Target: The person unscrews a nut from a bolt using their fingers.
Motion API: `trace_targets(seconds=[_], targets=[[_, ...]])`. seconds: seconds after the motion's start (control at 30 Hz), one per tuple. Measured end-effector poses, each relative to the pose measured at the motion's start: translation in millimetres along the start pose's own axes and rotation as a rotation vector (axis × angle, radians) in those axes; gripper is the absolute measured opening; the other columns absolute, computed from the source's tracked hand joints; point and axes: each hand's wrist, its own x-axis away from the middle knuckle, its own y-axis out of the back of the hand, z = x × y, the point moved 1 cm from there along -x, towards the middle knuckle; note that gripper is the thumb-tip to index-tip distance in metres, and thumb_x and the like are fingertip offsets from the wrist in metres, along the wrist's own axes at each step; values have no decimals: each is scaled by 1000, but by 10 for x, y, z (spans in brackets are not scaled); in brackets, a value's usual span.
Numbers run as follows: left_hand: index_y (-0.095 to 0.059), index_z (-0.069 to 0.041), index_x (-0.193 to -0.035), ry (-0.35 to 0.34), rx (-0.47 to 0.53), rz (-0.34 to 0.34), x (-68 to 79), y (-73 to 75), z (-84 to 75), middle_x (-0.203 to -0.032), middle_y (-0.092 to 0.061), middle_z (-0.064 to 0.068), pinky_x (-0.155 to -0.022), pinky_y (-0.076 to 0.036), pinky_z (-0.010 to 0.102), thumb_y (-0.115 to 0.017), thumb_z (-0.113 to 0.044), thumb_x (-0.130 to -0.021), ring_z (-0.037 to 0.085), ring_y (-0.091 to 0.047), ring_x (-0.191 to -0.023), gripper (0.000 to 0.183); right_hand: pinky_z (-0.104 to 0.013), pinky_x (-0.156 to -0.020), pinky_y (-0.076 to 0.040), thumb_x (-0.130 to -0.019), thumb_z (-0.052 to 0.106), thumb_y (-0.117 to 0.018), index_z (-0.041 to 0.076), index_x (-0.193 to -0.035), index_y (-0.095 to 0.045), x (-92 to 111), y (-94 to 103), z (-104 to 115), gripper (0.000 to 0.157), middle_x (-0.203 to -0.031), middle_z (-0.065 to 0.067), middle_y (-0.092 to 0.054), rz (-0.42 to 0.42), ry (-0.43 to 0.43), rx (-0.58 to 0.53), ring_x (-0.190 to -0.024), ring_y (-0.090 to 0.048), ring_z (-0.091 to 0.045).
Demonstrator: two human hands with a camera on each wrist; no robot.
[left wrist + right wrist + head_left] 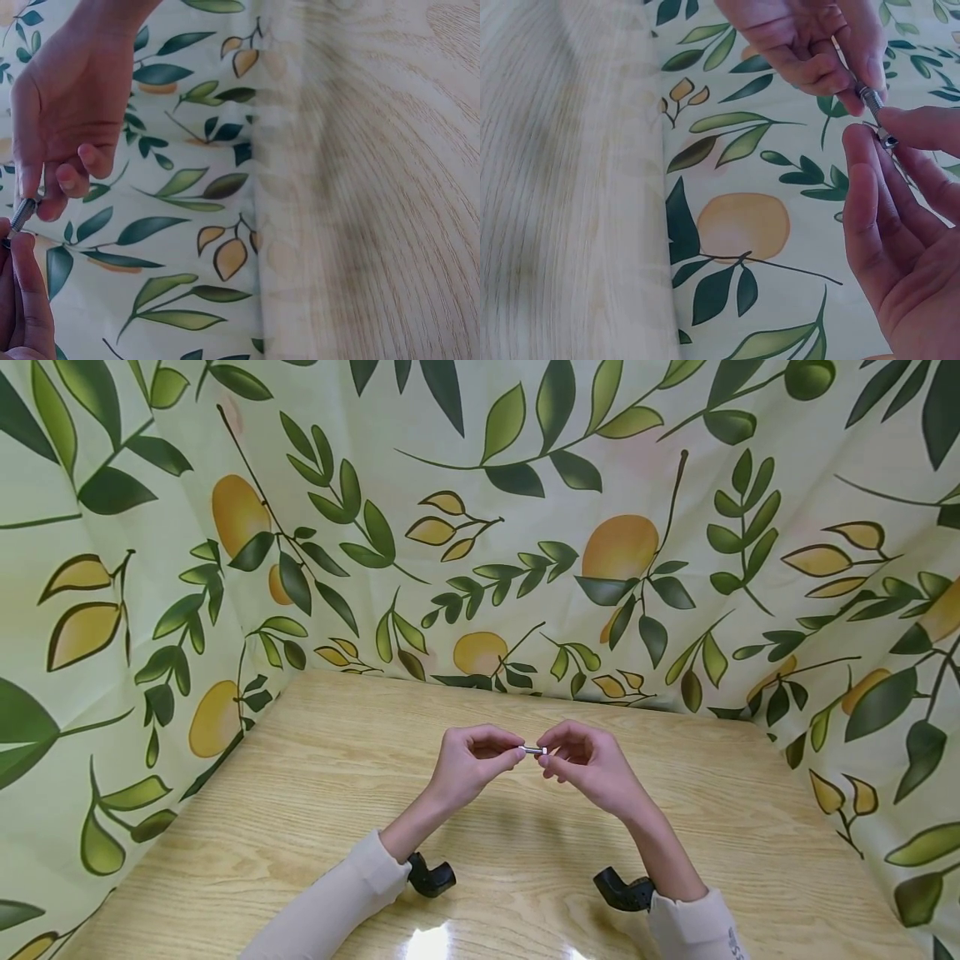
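Observation:
A small silver bolt (533,750) is held up above the table between both hands, lying roughly level in the head view. My left hand (474,764) pinches one end of it with thumb and fingertips. At the other end, where the wider head shows, my right hand (588,764) pinches it. Seen from the right wrist, the threaded shank of the bolt (873,101) runs between the two sets of fingertips. In the left wrist view the bolt (24,214) sits at the left edge. The fingertips hide both its ends in part, so I cannot tell whether a nut is on it.
Beneath the hands spreads a light wood-grain table (360,752). A cloth printed with leaves and fruit (525,602) hangs behind it and along both sides. Black curved devices are strapped to the left wrist (431,876) and the right wrist (624,890).

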Motion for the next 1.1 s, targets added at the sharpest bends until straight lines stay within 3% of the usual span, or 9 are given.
trace_targets(seconds=[0.13, 0.2, 0.37, 0.43, 0.5, 0.77, 1.1], targets=[[-79, 4, -99, 0, -6, 0, 0, 0, -5, -94, -77, 23, -67, -60, 21, -79, -2, -87, 8, -71, -70, 13, -33, -64, -61, -90, 0, -74, 2, -107, -69, 3, -3, 12, 17, -93, -18, -73, -6, -1, -8, -71, -71, -13], [-79, 3, -100, 5, -3, 0, 3, 3, -11, -95, -77, 22, -68, -61, 22, -79, -3, -88, 20, -74, -73, 13, -33, -64, -61, -90, 0, -74, 2, -111, -69, 7, -3, 15, 21, -96, -19, -73, -2, -3, -11, -72, -72, -16], [-79, 3, -100, 14, -4, -3, 9, 10, -11, -95, -78, 21, -71, -62, 25, -78, -5, -88, 20, -76, -76, 14, -33, -65, -62, -99, 8, -67, -3, -122, -66, -3, 0, -11, 26, -103, -25, -73, 58, -13, -35, -75, -74, -19], [-79, 2, -100, 12, -7, -4, 10, 10, -13, -95, -78, 21, -70, -62, 25, -79, -5, -88, 11, -74, -75, 14, -31, -64, -61, -102, 10, -63, -5, -121, -66, -12, -2, -21, 24, -102, -26, -73, 83, -16, -53, -75, -74, -17], [-79, 1, -100, 9, -5, -4, 12, 10, -21, -95, -78, 21, -70, -62, 25, -79, -5, -88, 13, -74, -75, 13, -31, -64, -61, -102, 8, -62, -6, -118, -67, -13, 1, -19, 21, -100, -26, -73, 87, -14, -66, -75, -73, -15], [-78, 5, -101, 1, 5, -7, 3, 13, -15, -95, -78, 22, -70, -63, 24, -78, -3, -88, 7, -73, -73, 15, -29, -66, -61, -95, 1, -69, -7, -111, -68, -4, 21, -10, 17, -98, -19, -72, 20, -3, -49, -75, -74, -20], [-77, 9, -102, 2, 12, -11, -2, 19, -7, -93, -77, 24, -67, -61, 22, -78, -4, -89, 7, -71, -71, 18, -31, -63, -61, -92, 3, -75, -7, -109, -65, -13, 25, -10, 22, -95, -30, -73, -38, -33, -40, -72, -73, -12]])
